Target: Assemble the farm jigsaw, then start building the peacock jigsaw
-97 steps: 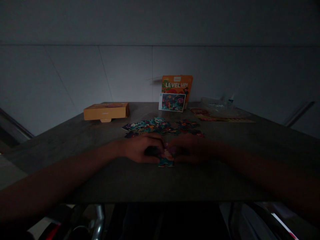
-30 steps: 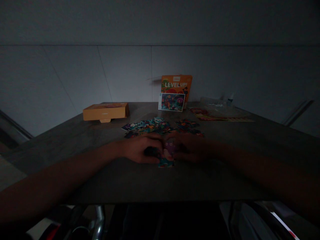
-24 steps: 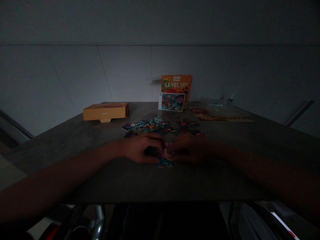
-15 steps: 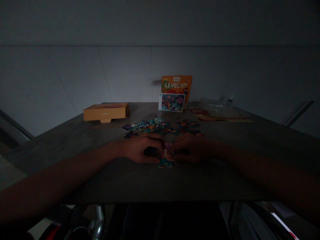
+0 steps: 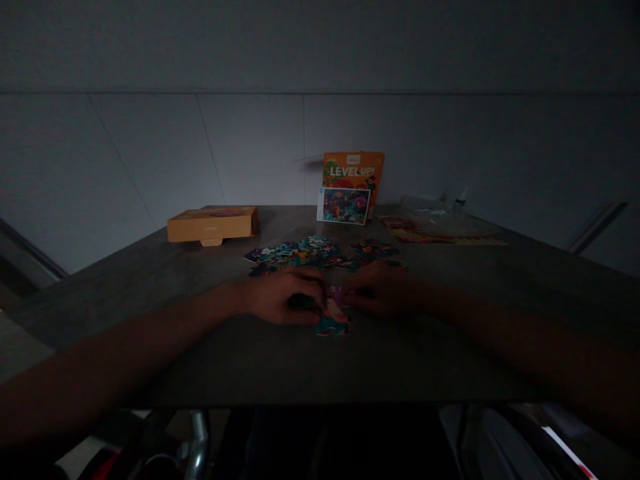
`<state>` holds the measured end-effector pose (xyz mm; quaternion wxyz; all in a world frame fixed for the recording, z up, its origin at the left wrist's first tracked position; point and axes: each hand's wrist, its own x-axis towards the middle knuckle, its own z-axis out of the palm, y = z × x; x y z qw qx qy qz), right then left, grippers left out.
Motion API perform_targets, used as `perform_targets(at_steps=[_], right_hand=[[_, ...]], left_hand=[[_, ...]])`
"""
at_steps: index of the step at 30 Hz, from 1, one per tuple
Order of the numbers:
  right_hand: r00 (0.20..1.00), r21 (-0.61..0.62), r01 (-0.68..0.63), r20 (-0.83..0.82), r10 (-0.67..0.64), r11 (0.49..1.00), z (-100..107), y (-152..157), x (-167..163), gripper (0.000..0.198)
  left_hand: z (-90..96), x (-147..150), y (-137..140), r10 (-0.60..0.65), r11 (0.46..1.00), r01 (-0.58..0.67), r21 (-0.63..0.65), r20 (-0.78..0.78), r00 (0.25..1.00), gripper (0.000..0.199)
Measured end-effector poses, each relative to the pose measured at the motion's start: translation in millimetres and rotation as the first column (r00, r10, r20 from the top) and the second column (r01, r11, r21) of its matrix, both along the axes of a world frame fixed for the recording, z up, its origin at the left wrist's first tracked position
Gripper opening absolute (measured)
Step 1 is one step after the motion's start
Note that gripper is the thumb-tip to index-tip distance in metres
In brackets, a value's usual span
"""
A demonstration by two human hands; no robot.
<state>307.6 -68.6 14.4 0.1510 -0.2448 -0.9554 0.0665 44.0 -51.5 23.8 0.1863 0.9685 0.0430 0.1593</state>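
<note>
A few jigsaw pieces [image 5: 332,325], teal at the bottom with pink and purple above, lie together on the table between my hands. My left hand [image 5: 283,295] is closed at their left side, thumb and fingers pinching the edge. On the right side, my right hand [image 5: 383,291] has its fingertips pressed together at the upper edge of the same pieces. Dim light and the fingers hide parts of the edges. Just beyond my hands is a heap of loose jigsaw pieces [image 5: 300,252], and a smaller cluster of pieces [image 5: 374,249] lies right of it.
A small picture card [image 5: 344,205] leans against an orange "LEVEL UP!" box [image 5: 354,171] at the back. An open orange box part [image 5: 213,227] sits at the back left. Clear plastic [image 5: 427,208], a small bottle [image 5: 460,201] and a printed sheet [image 5: 445,238] lie at the back right.
My right hand has shifted slightly up and away from the lower pieces, uncovering more of their right side. My left hand stays almost in place.
</note>
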Motion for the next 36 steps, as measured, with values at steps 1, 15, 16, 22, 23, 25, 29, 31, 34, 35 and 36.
perform_targets(at_steps=[1,15,16,22,23,25,29,31,34,35,36], right_hand=[[1.000,-0.004,0.001,-0.004,-0.001,1.000,0,0,0,0.020],[0.999,-0.070,0.029,0.035,-0.027,0.997,3,-1,1,0.020],[0.999,-0.072,0.034,0.038,-0.031,0.997,3,-2,1,0.021],[1.000,-0.101,0.013,0.025,-0.010,0.995,1,0,3,0.022],[1.000,-0.103,0.008,0.026,-0.005,0.995,1,1,3,0.022],[1.000,-0.105,0.007,0.027,-0.004,0.994,1,1,3,0.021],[1.000,-0.102,0.008,0.030,-0.005,0.995,1,0,3,0.020],[0.999,-0.100,0.021,0.037,-0.017,0.995,1,0,3,0.019],[0.999,-0.090,0.040,0.039,-0.037,0.995,1,-2,2,0.018],[0.998,-0.086,0.043,0.038,-0.040,0.995,1,-2,2,0.018],[0.998,-0.085,0.047,0.042,-0.043,0.995,2,-2,2,0.018]], left_hand=[[-0.2,0,0,0.002,1.000,-0.002,0.000,-0.001,1.000,0.011],[-13.8,-18,43,0.639,0.687,-0.649,0.327,0.154,0.753,0.025],[-15.6,-21,49,0.720,0.606,-0.722,0.335,0.157,0.677,0.030],[-20.7,-32,70,0.905,0.411,-0.837,0.361,-0.053,0.422,0.044],[-20.8,-32,71,0.903,0.419,-0.834,0.359,-0.068,0.425,0.043],[-20.7,-33,73,0.890,0.445,-0.825,0.349,-0.071,0.450,0.043],[-21.3,-33,75,0.870,0.479,-0.813,0.332,-0.056,0.489,0.041],[-21.8,-32,76,0.864,0.487,-0.810,0.328,-0.043,0.502,0.038],[-22.2,-31,76,0.849,0.507,-0.799,0.322,-0.028,0.528,0.032],[-22.3,-31,76,0.844,0.514,-0.796,0.320,-0.023,0.536,0.030],[-22.2,-31,75,0.840,0.519,-0.794,0.318,-0.019,0.542,0.029]])
